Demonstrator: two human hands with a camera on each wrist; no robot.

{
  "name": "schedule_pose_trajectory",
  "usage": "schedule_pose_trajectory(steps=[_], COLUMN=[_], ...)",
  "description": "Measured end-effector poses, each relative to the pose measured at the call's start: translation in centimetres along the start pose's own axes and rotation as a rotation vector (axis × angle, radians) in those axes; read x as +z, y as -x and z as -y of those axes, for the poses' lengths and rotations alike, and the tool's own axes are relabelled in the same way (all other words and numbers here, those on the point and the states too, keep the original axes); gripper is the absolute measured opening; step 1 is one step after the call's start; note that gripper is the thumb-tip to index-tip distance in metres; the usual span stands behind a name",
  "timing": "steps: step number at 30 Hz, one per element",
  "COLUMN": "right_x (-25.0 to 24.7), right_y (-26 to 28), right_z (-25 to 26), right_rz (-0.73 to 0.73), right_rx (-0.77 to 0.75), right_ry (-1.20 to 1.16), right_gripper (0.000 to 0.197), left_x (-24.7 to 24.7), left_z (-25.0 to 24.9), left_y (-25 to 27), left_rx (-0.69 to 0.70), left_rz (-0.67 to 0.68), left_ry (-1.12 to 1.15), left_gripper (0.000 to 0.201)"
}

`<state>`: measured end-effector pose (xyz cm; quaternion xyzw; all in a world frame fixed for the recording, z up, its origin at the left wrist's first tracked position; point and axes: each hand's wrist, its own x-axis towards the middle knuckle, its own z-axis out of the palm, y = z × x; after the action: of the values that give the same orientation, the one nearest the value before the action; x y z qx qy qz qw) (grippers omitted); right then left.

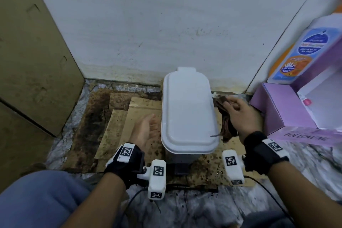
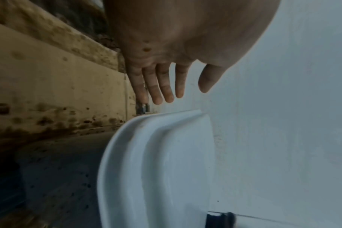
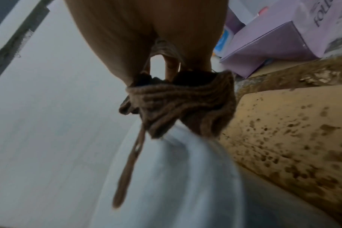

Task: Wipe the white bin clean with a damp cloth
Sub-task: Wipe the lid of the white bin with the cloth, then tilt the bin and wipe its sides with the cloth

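A white pedal bin (image 1: 187, 109) with its lid down stands on the floor against the wall. My right hand (image 1: 238, 111) grips a brown knitted cloth (image 1: 226, 127) at the bin's right edge; the cloth (image 3: 182, 108) hangs from my fingers against the lid rim (image 3: 182, 154), a loose strand trailing down. My left hand (image 1: 146, 127) hovers just left of the bin with its palm turned up. Its fingers (image 2: 158, 88) are straight and spread, a little apart from the lid (image 2: 162, 154), and hold nothing.
Stained cardboard sheets (image 1: 118, 116) lie on the floor under and left of the bin. A large cardboard panel (image 1: 31, 61) leans at the left. Purple boxes (image 1: 281, 109) and a soap bottle (image 1: 303, 50) crowd the right. The black pedal (image 1: 180, 169) faces me.
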<state>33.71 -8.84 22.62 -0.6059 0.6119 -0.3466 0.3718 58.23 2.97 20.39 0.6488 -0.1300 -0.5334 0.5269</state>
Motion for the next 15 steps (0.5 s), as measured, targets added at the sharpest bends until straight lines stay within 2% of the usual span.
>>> schedule_pose_trajectory(steps=[4,8,12,15], right_x=[0.4,2.1,3.9,6.0], right_y=[2.5,3.9,5.1,5.6], right_z=[-2.0,-2.0,-0.9,-0.4], right_rz=[0.129,0.090,0.124,0.134], right_rx=[-0.037,-0.016,-0.018,-0.082], right_ry=[0.029,-0.060,-0.165,-0.190], right_gripper=[0.018,0.025,0.026,0.027], left_x=[1.1,2.7,4.1,4.6], left_z=[-1.7,-2.3,-2.1,-1.4], left_y=[1.1,2.3,2.6,2.1], left_rx=[0.180,0.317,0.505,0.546], left_rz=[-0.046,-0.030,0.015,0.045], left_ry=[-0.069,-0.173,-0.513,-0.775], left_gripper=[0.021,0.027,0.035,0.044])
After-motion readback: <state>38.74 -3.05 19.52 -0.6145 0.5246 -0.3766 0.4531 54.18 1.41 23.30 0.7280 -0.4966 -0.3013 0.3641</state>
